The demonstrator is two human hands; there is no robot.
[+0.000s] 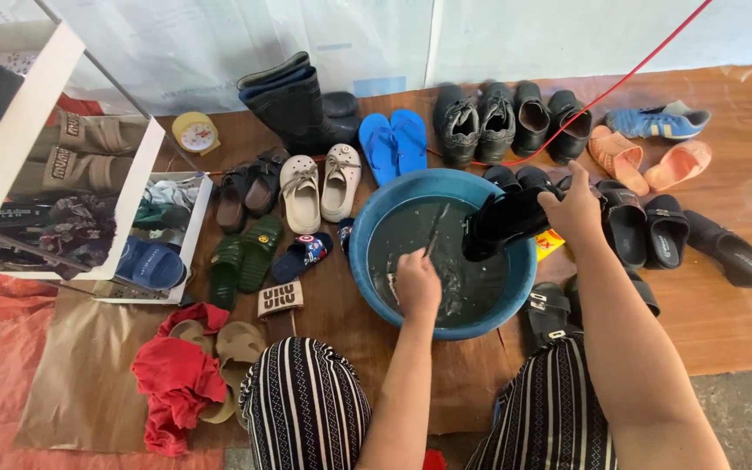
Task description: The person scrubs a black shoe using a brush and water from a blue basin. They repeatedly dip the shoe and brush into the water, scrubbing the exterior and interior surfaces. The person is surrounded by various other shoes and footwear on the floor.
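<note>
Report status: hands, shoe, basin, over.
Left hand grips a brush over the water. Right hand holds black shoe above blue basin. Other shoes ring the basin; none in the way.

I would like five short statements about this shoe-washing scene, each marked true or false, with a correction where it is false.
1. The right hand holds a black shoe over the blue basin. True.
2. The left hand rests on the red cloth. False: it is over the basin's dark water, holding a thin brush-like tool.
3. The blue flip-flops lie beyond the basin, beside the black rubber boots. True.
4. The basin is dry. False: it holds dark water.
5. A red cord runs across the shoes at the upper right. True.
</note>
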